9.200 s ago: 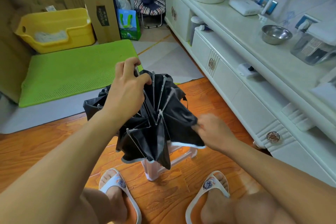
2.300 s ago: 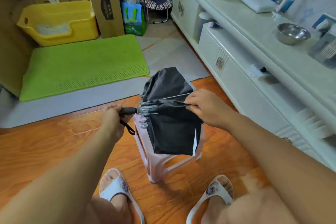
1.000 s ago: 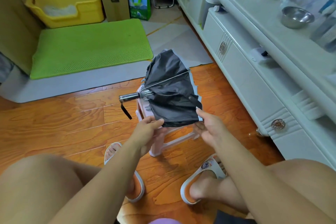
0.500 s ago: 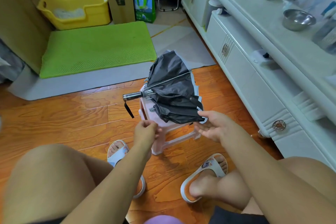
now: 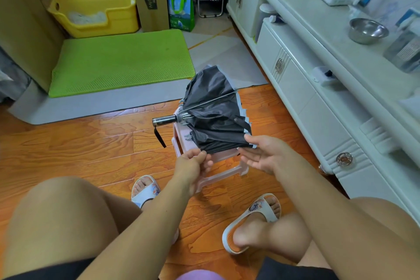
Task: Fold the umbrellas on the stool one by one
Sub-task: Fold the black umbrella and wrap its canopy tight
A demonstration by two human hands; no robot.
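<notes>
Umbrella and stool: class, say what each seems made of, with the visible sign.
Umbrella: canopy looks like thin matte black fabric, since it creases and drapes; ribs look metal, thin and shiny. Stool: probably moulded plastic, smooth pale pink with a slight sheen.

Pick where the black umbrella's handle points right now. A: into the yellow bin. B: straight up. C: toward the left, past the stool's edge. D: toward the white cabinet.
C: the handle juts left past the stool edge, strap hanging, while the umbrella canopy lies on the stool.
</notes>
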